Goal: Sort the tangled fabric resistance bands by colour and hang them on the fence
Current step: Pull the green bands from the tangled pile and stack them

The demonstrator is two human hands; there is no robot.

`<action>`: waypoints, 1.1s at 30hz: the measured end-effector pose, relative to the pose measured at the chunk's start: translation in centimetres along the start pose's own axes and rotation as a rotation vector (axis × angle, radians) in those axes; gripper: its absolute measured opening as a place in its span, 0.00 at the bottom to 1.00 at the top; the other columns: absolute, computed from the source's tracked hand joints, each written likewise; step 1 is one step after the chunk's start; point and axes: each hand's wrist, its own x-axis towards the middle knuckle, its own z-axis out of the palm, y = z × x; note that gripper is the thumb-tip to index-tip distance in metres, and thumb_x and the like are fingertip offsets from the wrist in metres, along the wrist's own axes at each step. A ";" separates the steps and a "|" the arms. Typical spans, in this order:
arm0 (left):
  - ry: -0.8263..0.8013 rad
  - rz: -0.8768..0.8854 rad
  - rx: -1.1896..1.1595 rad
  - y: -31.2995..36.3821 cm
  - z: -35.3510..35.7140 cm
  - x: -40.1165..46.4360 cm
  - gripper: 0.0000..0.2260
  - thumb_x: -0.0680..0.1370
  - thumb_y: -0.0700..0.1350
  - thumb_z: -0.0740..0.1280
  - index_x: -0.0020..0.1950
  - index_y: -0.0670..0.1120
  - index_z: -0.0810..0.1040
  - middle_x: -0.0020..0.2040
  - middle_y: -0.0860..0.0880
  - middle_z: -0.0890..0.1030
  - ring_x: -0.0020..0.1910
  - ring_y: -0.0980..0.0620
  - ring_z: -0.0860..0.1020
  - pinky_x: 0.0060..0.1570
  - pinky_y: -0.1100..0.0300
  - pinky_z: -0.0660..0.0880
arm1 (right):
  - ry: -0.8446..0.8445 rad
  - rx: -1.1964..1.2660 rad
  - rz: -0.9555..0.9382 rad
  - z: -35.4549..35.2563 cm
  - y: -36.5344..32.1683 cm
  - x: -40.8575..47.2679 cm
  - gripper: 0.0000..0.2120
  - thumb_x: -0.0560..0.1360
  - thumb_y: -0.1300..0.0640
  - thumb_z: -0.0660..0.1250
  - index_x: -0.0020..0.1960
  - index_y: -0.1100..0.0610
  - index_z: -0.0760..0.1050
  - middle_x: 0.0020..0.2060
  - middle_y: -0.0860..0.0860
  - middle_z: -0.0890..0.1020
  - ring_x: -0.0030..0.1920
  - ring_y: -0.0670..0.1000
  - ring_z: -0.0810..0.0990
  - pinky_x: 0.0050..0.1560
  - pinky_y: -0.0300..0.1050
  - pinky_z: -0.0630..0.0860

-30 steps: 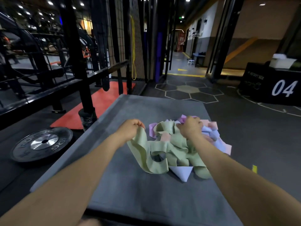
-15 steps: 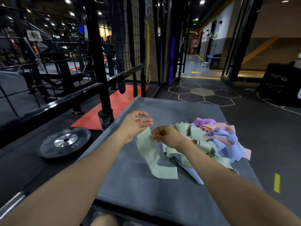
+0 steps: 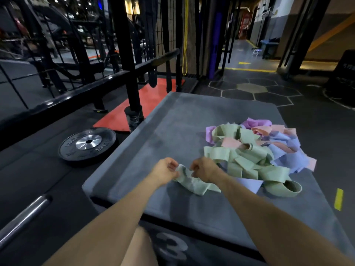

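Dim gym floor, black fence (image 3: 107, 81) along our left: we stand at a grey padded plyo box (image 3: 192, 120) that serves as our counter, a weight plate (image 3: 88, 144) lying on the floor beside it. Our left hand (image 3: 165, 170) and right hand (image 3: 204, 169) each pinch the same sage-green band (image 3: 194, 182) with curled fingers, close together near the box's front left, the strip sagging between and below them onto the grey top. A second ago both hands were buried in the tangled pile (image 3: 255, 150); half a second ago the left hand was spread, holding nothing. Now one green band looks drawn clear of the heap, which sits well apart to the right, green loops in front, pink, purple and lilac-blue behind. We read this as the first green band freed; whether its far end trails back into the pile we cannot tell. Nothing pastel hangs on the fence yet, so sorting has barely begun, and the next step is likely carrying this band left to the rail.
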 end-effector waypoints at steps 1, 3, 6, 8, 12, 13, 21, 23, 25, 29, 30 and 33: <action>-0.036 -0.001 0.035 -0.1 0.6 0.2 0.13 0.71 0.31 0.70 0.52 0.42 0.75 0.41 0.47 0.76 0.32 0.61 0.73 0.35 0.74 0.70 | -0.019 -0.054 0.020 0.2 0.2 0.3 0.14 0.75 0.57 0.68 0.60 0.59 0.77 0.57 0.55 0.80 0.57 0.54 0.78 0.57 0.42 0.71; -0.073 0.004 0.106 -0.5 1.7 0.7 0.16 0.69 0.33 0.72 0.56 0.40 0.77 0.48 0.45 0.79 0.40 0.52 0.78 0.47 0.64 0.75 | -0.041 -0.146 0.053 0.4 0.7 0.7 0.18 0.76 0.54 0.66 0.64 0.59 0.72 0.63 0.55 0.76 0.63 0.55 0.75 0.61 0.43 0.68; -0.086 0.010 0.209 -0.7 2.7 1.3 0.17 0.71 0.37 0.72 0.58 0.42 0.77 0.55 0.45 0.79 0.51 0.46 0.77 0.54 0.60 0.73 | -0.111 -0.252 0.098 0.8 1.2 0.7 0.22 0.77 0.52 0.65 0.66 0.61 0.68 0.65 0.57 0.73 0.65 0.56 0.72 0.63 0.44 0.66; -0.090 0.015 0.227 -1.2 3.0 1.8 0.15 0.72 0.37 0.70 0.59 0.42 0.77 0.55 0.46 0.79 0.50 0.49 0.77 0.51 0.63 0.72 | -0.161 -0.281 0.142 1.5 1.8 0.8 0.24 0.74 0.50 0.68 0.65 0.61 0.69 0.64 0.57 0.74 0.64 0.57 0.73 0.62 0.45 0.69; -0.093 0.036 0.174 -2.2 3.2 2.0 0.13 0.73 0.35 0.69 0.57 0.39 0.77 0.50 0.45 0.78 0.44 0.51 0.74 0.46 0.65 0.72 | -0.210 -0.221 0.205 2.4 1.8 1.3 0.27 0.70 0.44 0.71 0.61 0.61 0.72 0.60 0.57 0.77 0.60 0.58 0.76 0.59 0.50 0.74; -0.093 0.041 0.163 -2.1 3.2 1.9 0.13 0.73 0.35 0.69 0.57 0.38 0.77 0.48 0.46 0.77 0.43 0.51 0.73 0.43 0.68 0.71 | -0.231 -0.220 0.204 2.1 1.6 1.2 0.23 0.71 0.44 0.70 0.57 0.60 0.75 0.58 0.56 0.78 0.58 0.56 0.77 0.59 0.48 0.74; -0.060 0.202 0.051 2.4 0.5 2.1 0.25 0.71 0.29 0.64 0.67 0.43 0.70 0.62 0.48 0.71 0.63 0.53 0.70 0.58 0.68 0.66 | -0.054 0.399 0.004 -5.2 -0.9 -2.3 0.06 0.71 0.62 0.71 0.39 0.54 0.75 0.34 0.50 0.74 0.35 0.47 0.72 0.35 0.38 0.69; -0.164 0.235 -0.039 4.3 -0.3 2.0 0.24 0.71 0.26 0.60 0.64 0.43 0.72 0.56 0.51 0.75 0.57 0.56 0.72 0.53 0.68 0.68 | -0.045 0.431 -0.043 -7.9 -1.9 -3.2 0.05 0.71 0.63 0.70 0.47 0.59 0.78 0.34 0.49 0.76 0.35 0.46 0.73 0.36 0.34 0.71; -0.239 0.227 -0.071 6.1 -1.1 1.9 0.18 0.70 0.27 0.60 0.53 0.45 0.76 0.43 0.53 0.77 0.45 0.56 0.73 0.44 0.66 0.70 | -0.016 0.428 -0.066 -10.5 -2.6 -3.7 0.06 0.71 0.64 0.71 0.48 0.58 0.78 0.32 0.48 0.76 0.33 0.45 0.73 0.32 0.30 0.70; -0.271 0.244 -0.112 8.3 -2.9 2.0 0.09 0.73 0.33 0.65 0.40 0.47 0.75 0.35 0.54 0.75 0.39 0.57 0.72 0.45 0.65 0.69 | 0.097 0.497 -0.028 -14.1 -2.8 -4.9 0.06 0.70 0.66 0.72 0.44 0.58 0.78 0.32 0.53 0.77 0.31 0.49 0.74 0.32 0.37 0.71; -0.288 0.234 -0.083 8.3 -3.4 2.0 0.05 0.75 0.37 0.67 0.42 0.47 0.77 0.38 0.54 0.77 0.41 0.58 0.73 0.47 0.65 0.70 | 0.130 0.554 -0.025 -14.8 -2.7 -5.4 0.05 0.70 0.67 0.71 0.44 0.60 0.77 0.30 0.53 0.77 0.27 0.47 0.74 0.28 0.34 0.70; -0.317 0.178 -0.003 7.7 -5.1 1.7 0.09 0.75 0.45 0.70 0.52 0.43 0.79 0.47 0.50 0.81 0.47 0.55 0.78 0.53 0.63 0.72 | 0.235 0.789 -0.024 -15.9 -2.5 -5.9 0.07 0.71 0.71 0.68 0.38 0.63 0.75 0.25 0.55 0.76 0.19 0.46 0.72 0.19 0.31 0.64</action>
